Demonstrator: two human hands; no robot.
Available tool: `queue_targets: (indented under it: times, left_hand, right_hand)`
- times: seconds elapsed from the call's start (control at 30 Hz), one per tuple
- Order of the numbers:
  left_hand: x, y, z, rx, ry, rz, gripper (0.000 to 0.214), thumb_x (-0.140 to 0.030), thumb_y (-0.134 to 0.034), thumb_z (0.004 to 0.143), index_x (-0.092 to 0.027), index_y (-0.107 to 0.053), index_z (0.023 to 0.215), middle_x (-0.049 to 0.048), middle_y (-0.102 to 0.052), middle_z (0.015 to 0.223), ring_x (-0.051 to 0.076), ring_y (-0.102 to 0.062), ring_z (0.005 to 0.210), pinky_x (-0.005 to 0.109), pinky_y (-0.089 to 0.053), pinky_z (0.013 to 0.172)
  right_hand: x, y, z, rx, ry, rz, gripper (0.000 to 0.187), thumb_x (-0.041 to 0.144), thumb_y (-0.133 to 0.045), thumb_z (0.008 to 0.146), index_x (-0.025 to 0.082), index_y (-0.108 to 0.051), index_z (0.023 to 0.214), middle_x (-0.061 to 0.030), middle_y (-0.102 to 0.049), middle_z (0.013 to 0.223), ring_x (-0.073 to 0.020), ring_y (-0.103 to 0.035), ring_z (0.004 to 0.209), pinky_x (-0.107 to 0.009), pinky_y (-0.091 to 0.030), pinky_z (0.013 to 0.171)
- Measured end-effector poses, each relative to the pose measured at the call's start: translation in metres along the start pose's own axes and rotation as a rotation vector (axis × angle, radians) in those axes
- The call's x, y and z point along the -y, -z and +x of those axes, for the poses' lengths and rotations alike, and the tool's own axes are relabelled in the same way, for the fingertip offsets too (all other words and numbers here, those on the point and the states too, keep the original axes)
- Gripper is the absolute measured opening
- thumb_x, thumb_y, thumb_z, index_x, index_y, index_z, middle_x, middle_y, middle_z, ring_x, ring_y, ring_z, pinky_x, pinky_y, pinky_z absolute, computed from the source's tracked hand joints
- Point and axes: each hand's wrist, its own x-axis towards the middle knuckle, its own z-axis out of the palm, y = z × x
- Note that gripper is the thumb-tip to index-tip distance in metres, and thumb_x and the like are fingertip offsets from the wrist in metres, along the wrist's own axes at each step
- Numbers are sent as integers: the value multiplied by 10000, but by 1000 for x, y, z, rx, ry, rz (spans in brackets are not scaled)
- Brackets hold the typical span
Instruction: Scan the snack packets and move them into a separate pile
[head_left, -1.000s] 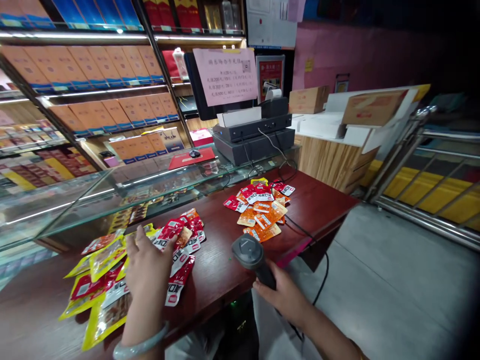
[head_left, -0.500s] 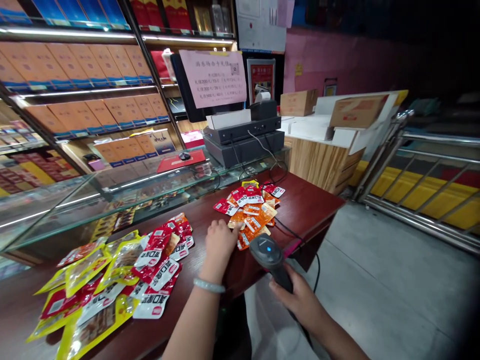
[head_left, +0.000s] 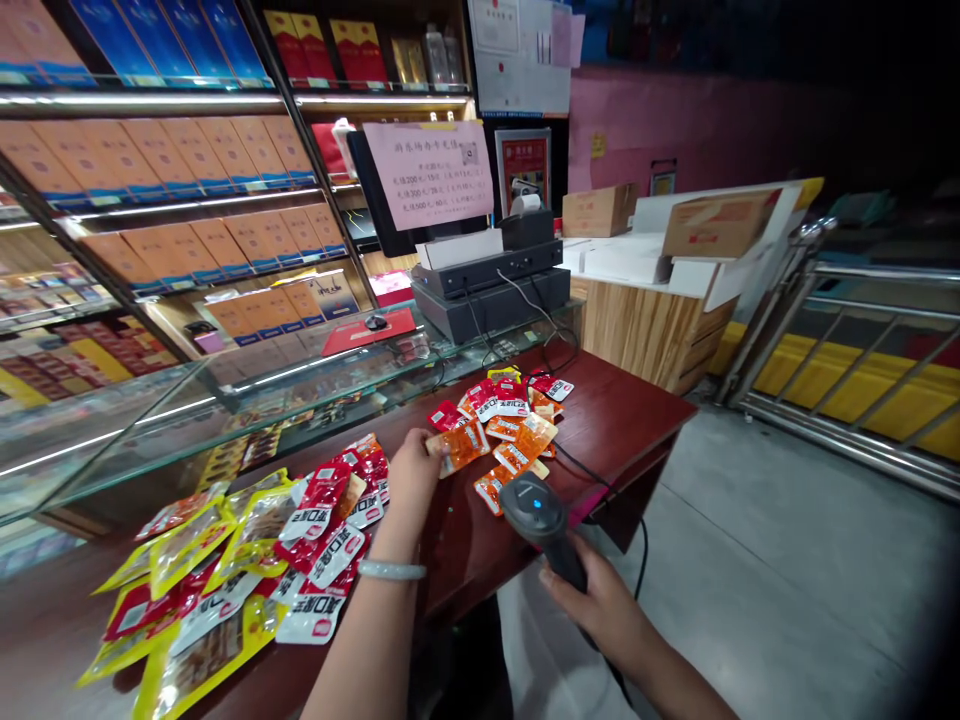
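My left hand point(head_left: 414, 478), with a pale bangle at the wrist, pinches an orange snack packet point(head_left: 461, 447) by its left end, just off the pile. In my right hand point(head_left: 596, 592) is a dark barcode scanner point(head_left: 534, 510) with a blue light on top, its head near the pile's front edge. The pile holds more orange packets point(head_left: 527, 440) and several red-and-white packets point(head_left: 495, 398). Left of my forearm lies a larger heap of red-and-white packets point(head_left: 330, 555) and yellow-edged clear bags point(head_left: 217, 640).
The dark red wooden counter point(head_left: 630, 410) adjoins a glass display case point(head_left: 247, 385). Behind stand a cash drawer point(head_left: 495, 305) with trailing cables and a monitor with a pink sign point(head_left: 431, 175). Boxed shelves rise at left; a metal railing point(head_left: 862, 400) is at right.
My left hand has closed on an orange packet and drawn it left from the pile, lifting it slightly. The scanner stays almost where it was. The view has tilted up a little.
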Motion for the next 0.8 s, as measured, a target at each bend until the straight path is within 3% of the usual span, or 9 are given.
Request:
queue_targets:
  times: [0.07, 0.17, 0.27, 0.33, 0.43, 0.5, 0.57, 0.67, 0.8]
  left_hand:
    - [10, 18, -3, -129, -7, -79, 235, -390, -612, 852, -238, -648, 1028, 28, -754, 919, 211, -687, 834, 276, -436, 680]
    - [19, 42, -9, -230, -53, -204, 272, -424, -622, 824, -256, -669, 1033, -1, -751, 901, 184, -677, 805, 260, -460, 693]
    - [23, 51, -13, -292, -166, -157, 279, -451, -642, 813, -267, -709, 1012, 10, -756, 933, 202, -675, 869, 283, -480, 766]
    - [23, 45, -11, -259, -233, -82, 230, -441, -652, 820, -275, -740, 952, 13, -753, 905, 212, -670, 890, 302, -478, 811]
    - [17, 25, -1, -65, -236, -66, 200, -407, -625, 861, -282, -753, 950, 7, -752, 871, 201, -677, 882, 298, -484, 816]
    - [11, 13, 7, 36, -229, -41, 244, -393, -642, 862, -288, -735, 1062, 12, -762, 961, 204, -681, 953, 301, -491, 847]
    - [7, 8, 8, 18, -257, 75, 412, -420, -694, 830, -263, -679, 1211, 57, -743, 1123, 238, -653, 1084, 331, -476, 934]
    - [9, 13, -9, -53, -248, 356, 629, -605, -653, 813, -122, -657, 1216, 192, -693, 1186, 336, -606, 1171, 408, -439, 1005]
    - [17, 15, -47, 44, -178, 548, 791, -768, -436, 845, -54, -691, 1070, 259, -684, 1097, 398, -624, 1120, 462, -462, 946]
  right_hand:
    - [2, -1, 0, 8, 1, 7, 428, 421, -613, 792, 173, -640, 1140, -91, -723, 943, -296, -674, 906, -458, -530, 882]
    - [6, -6, 1, 29, -15, 17, 401, 442, -614, 791, 176, -646, 1089, -92, -717, 924, -300, -676, 895, -453, -534, 870]
    - [9, -12, 2, 34, -20, 30, 368, 453, -632, 768, 190, -652, 1026, -93, -719, 928, -306, -677, 907, -453, -533, 890]
    - [10, -17, 2, 36, -20, 40, 356, 453, -646, 755, 200, -657, 1006, -95, -726, 946, -312, -680, 923, -453, -535, 902]
    - [10, -23, 1, 39, -17, 35, 357, 458, -649, 758, 194, -663, 998, -115, -733, 965, -333, -686, 943, -480, -536, 918]
    - [8, -25, 0, 43, -10, 28, 376, 458, -642, 768, 184, -663, 1025, -132, -736, 991, -351, -684, 987, -502, -524, 950]
    - [7, -26, -1, 40, -3, 17, 423, 454, -638, 770, 169, -656, 1083, -148, -736, 1023, -363, -677, 1032, -514, -507, 982]
    - [6, -25, -2, 32, 2, -1, 479, 454, -633, 761, 148, -644, 1130, -173, -733, 1067, -374, -668, 1069, -523, -493, 1003]
    - [8, -26, -1, 45, 1, 9, 431, 455, -621, 767, 157, -650, 1077, -180, -738, 1064, -381, -669, 1075, -531, -499, 994]
